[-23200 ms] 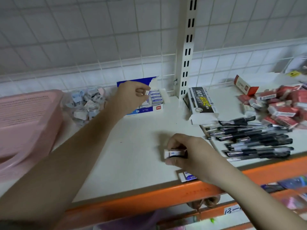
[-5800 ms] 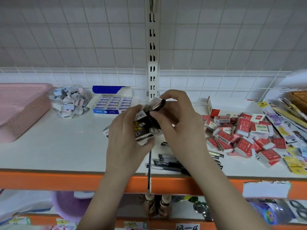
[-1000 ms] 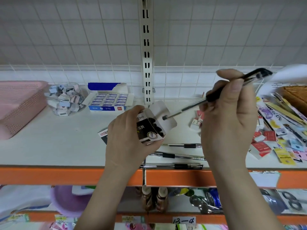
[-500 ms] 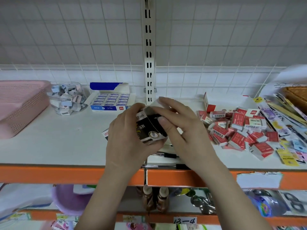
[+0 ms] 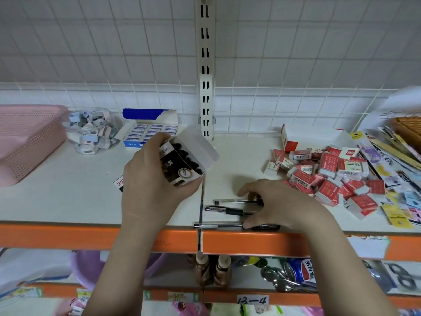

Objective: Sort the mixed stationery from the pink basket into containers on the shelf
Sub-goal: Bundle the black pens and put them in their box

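Observation:
My left hand [image 5: 150, 188] grips a black-and-white pen box [image 5: 182, 163] above the white shelf [image 5: 68, 190]. The box is tilted with its flap open, and black pen ends show inside. My right hand [image 5: 280, 201] is down on the shelf near the front edge, arched over three black pens [image 5: 225, 210]. Its thumb lies on the nearest pen and its fingers on the farthest. The pink basket [image 5: 25, 137] stands at the far left.
A clear jar of small erasers [image 5: 91, 131] and a blue box of erasers [image 5: 150, 131] stand at the back left. A heap of red erasers [image 5: 325, 174] and an open red box [image 5: 289, 140] lie to the right. A slotted post [image 5: 206, 65] rises behind.
My right hand has left the box mouth and dropped onto the pens on the shelf. A second ago it held one pen at the box opening. The left hand kept the box in place.

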Demonstrator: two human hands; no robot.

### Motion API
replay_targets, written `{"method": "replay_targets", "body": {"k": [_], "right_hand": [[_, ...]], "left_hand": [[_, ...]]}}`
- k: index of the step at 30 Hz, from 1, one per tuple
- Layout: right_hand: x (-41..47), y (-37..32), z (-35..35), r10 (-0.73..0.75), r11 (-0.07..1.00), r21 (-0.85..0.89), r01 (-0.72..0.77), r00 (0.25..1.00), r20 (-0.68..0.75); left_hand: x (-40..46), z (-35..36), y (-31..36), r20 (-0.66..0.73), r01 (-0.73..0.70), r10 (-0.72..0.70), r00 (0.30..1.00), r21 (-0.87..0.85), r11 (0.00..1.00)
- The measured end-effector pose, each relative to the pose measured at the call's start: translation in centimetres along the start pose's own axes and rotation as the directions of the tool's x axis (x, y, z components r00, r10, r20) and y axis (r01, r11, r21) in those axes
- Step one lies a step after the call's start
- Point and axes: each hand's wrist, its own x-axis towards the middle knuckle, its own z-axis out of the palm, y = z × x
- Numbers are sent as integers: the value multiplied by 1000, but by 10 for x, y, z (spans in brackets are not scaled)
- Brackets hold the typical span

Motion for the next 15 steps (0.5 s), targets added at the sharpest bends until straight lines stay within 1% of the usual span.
{"method": "replay_targets", "body": {"k": [4,6,9,11,13,15], "right_hand": [[7,3,-1,-7,999,54,2,996,91],[9,2,1,-29,999,43,24,991,128],[6,1,5,-57,998,5,57,988,142],[5,0,8,-87,995,-45,94,987,134],[5,-2,13,-111,985,-119,121,990,83],[6,-3,16,-95,986,-130,101,994,51]], "left_hand": [[0,1,-1,3,-3,3,1000,6,1000],[0,2,-2,7,-7,7,1000,22,1000],[0,3,-2,22,7,-7,1000,25,1000],[0,3,-3,29,-3,2,1000,30,1000],[1,4,-3,35,-9,8,999,33,999],[2,3,-3,30,-15,14,999,31,999]]}}
